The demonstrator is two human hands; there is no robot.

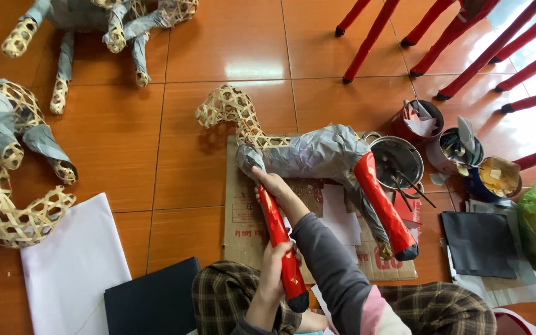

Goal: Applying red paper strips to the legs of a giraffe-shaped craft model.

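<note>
Centrally, the woven horse frame is lying on flattened cardboard, its front leg being wrapped in red paper: the right hand is curling its fingers around the leg's top, the left hand gripping lower down. Squeezing too hard is risking creases or tears in the paper. The left fingertips are hiding behind the leg, and the glue bowl contents are proving hard to read

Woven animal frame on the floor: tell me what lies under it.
The woven animal frame lies on a flattened cardboard sheet, with white paper sheets beneath its belly. The floor under the cardboard is hidden.
</note>
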